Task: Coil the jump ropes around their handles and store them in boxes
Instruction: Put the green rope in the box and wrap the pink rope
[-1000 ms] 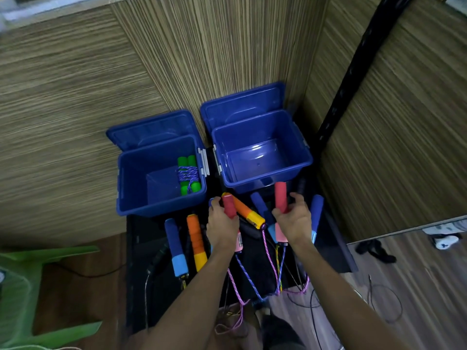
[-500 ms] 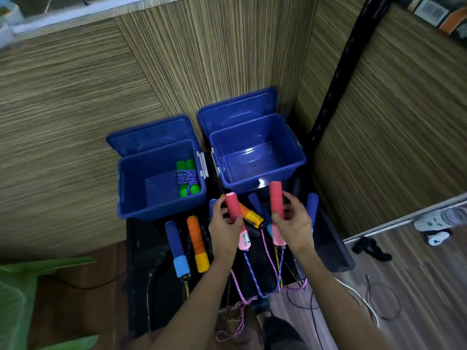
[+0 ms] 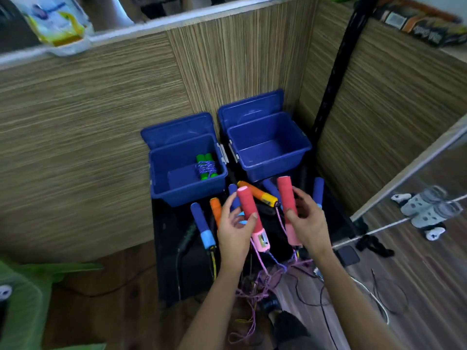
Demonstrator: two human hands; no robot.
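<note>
My left hand holds one red-and-pink jump rope handle upright, thumb pressed on its front. In my right hand is the matching red handle, also upright. Their pink-purple rope hangs down between my forearms in a loose tangle. The left blue box is open and holds a coiled green-handled rope. The right blue box is open with nothing inside. Blue and orange handles lie on the black surface below the boxes.
Wood-grain panels wall in the corner behind the boxes. A black post rises at the right. A green plastic chair stands at lower left. Loose cables and shoes lie on the wooden floor at right.
Both hands have lifted the red handles higher and turned them more upright. The camera view tilted upward, showing a ledge with packages above the wall.
</note>
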